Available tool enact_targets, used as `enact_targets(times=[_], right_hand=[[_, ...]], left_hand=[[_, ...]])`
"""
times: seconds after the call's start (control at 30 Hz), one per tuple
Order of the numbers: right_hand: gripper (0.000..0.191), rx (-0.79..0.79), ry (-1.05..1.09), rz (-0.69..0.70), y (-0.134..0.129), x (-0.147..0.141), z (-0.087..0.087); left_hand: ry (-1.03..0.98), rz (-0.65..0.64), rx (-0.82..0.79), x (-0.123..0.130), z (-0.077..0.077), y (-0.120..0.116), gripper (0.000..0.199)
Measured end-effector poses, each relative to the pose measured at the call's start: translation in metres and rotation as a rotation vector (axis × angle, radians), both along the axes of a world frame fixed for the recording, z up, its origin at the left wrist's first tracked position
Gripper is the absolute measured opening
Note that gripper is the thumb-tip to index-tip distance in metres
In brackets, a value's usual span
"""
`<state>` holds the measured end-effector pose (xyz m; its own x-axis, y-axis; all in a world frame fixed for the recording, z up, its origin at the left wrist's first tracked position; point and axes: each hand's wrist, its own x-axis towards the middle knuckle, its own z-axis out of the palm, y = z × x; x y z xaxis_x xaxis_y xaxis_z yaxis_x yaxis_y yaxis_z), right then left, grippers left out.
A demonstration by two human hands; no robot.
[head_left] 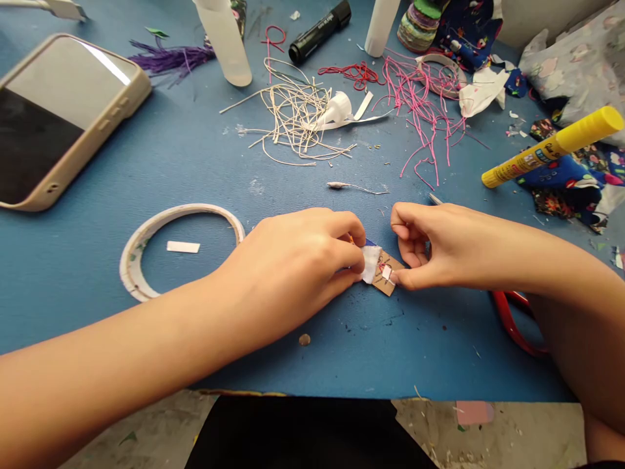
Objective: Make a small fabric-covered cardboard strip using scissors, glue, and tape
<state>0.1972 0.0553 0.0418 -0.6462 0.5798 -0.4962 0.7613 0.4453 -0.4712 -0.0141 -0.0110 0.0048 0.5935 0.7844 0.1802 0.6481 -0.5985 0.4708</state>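
My left hand (312, 257) lies over a small flat piece with its fingertips pressed on it. That piece shows a bit of white cloth (371, 264) beside brown cardboard (389, 272) with dark marks and a red thread. A small white strip (386, 271) sits on the cardboard. At the cardboard's right end my right hand (424, 244) has its fingers curled, its thumb tip at the edge of the strip; whether anything is pinched there is hidden. Red-handled scissors (510, 322) lie partly under my right forearm.
A white tape ring (131, 260) lies to the left, with a loose white strip (183, 247) inside it. Farther back are a phone (73, 117), beige cords (293, 117), pink threads (420, 98), a black marker (319, 31) and a yellow glue stick (551, 148).
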Motion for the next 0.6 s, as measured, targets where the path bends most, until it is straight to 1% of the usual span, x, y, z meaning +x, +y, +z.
enact_targets(times=[0.33,0.5,0.6], right_hand=[[0.038,-0.043,0.001,-0.012,0.0026,0.0025,-0.0009],[0.037,-0.031,0.009,-0.004,0.0022,0.0033,-0.0023],[0.035,0.002,-0.013,-0.001,-0.0002,0.0021,-0.0017]], left_hand=[[0.027,0.005,0.015,-0.0001,0.0004,0.0001,0.018],[0.031,0.008,0.018,0.0,-0.0002,0.0002,0.017],[0.022,0.011,0.046,-0.0004,-0.0016,0.0,0.019]])
